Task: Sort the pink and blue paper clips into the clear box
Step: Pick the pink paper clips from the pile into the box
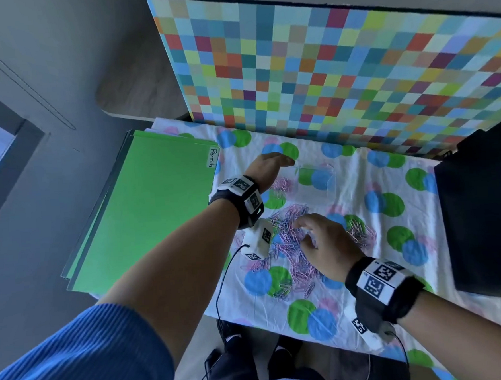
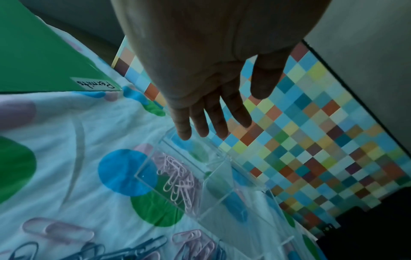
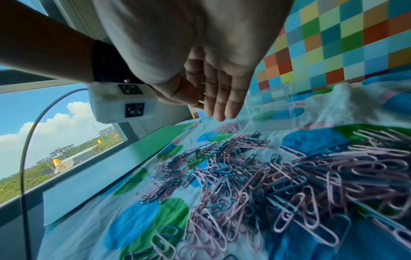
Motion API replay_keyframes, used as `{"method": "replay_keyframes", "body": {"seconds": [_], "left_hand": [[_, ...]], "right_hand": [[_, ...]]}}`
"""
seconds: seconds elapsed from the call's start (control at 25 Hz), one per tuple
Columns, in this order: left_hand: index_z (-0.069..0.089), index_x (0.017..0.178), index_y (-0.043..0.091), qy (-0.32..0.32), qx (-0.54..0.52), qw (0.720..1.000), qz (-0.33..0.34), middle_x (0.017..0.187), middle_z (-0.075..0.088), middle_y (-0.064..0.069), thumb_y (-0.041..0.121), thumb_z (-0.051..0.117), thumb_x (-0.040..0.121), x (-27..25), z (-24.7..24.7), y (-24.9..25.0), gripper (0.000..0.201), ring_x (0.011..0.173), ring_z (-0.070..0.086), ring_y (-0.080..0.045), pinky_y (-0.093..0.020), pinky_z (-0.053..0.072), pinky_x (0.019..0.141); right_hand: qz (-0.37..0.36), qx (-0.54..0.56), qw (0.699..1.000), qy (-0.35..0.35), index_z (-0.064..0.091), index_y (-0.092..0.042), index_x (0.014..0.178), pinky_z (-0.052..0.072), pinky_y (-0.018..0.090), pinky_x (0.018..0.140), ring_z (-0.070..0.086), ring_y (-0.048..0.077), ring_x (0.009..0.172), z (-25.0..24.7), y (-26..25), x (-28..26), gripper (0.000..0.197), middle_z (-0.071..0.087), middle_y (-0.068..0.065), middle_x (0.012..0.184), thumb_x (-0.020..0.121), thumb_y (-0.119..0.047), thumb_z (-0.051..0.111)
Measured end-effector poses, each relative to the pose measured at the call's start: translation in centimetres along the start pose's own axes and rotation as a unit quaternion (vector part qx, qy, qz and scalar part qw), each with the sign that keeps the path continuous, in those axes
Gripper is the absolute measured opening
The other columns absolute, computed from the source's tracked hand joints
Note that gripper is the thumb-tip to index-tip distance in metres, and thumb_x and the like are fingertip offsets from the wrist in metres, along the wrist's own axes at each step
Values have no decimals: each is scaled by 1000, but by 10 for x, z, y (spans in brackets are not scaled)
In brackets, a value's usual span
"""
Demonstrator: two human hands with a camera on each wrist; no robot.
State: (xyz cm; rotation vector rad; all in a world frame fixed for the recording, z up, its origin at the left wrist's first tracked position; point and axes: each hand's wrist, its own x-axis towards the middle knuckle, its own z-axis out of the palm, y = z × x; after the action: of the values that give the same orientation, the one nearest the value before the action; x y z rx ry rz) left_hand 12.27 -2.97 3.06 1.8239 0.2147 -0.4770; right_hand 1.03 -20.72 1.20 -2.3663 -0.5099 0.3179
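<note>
A clear box (image 1: 328, 181) with a divider stands on the spotted cloth, behind a big loose pile of pink and blue paper clips (image 1: 292, 258). Its left compartment holds several pink clips (image 1: 284, 184), also seen in the left wrist view as pink clips (image 2: 177, 183) inside the clear box (image 2: 222, 177). My left hand (image 1: 274, 163) hovers flat over the box's far left corner, with its fingers (image 2: 200, 123) straight and holding nothing. Above the pile's middle is my right hand (image 1: 308, 230); its fingers (image 3: 222, 103) are nearly straight above the paper clips (image 3: 255, 176), with no clip visibly held.
A stack of green folders (image 1: 144, 209) labelled "Permits" lies to the left of the cloth. An upright checkered board (image 1: 339, 79) closes the back. A black object (image 1: 488, 217) stands at the right. The table's front edge (image 1: 282, 327) is near my body.
</note>
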Motion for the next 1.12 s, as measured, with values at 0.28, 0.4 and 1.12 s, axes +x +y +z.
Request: {"method": "replay_keyframes", "body": {"seconds": [0.28, 0.4, 1.12], "left_hand": [[71, 99, 20, 29, 256, 958, 123, 96, 72, 0, 15, 51, 90, -72, -11, -42, 23, 82, 65, -12, -26, 51, 81], [68, 103, 23, -13, 363, 921, 140, 104, 68, 3, 15, 49, 90, -111, -7, -85, 24, 87, 64, -13, -32, 54, 82], [66, 96, 27, 57, 405, 912, 43, 101, 61, 7, 34, 53, 92, -130, 22, -128, 16, 95, 58, -14, -28, 48, 72]], "right_hand": [[-85, -109, 981, -138, 65, -11, 109, 49, 40, 88, 59, 23, 97, 25, -11, 1, 31, 64, 7, 106, 82, -8, 50], [-118, -192, 949, -219, 56, -13, 123, 37, 44, 105, 48, 24, 118, 39, -6, -9, 38, 56, 7, 125, 86, -16, 46], [-83, -259, 940, -204, 67, -29, 107, 37, 38, 92, 43, 19, 97, 46, -14, -1, 25, 48, -1, 99, 88, -27, 51]]}}
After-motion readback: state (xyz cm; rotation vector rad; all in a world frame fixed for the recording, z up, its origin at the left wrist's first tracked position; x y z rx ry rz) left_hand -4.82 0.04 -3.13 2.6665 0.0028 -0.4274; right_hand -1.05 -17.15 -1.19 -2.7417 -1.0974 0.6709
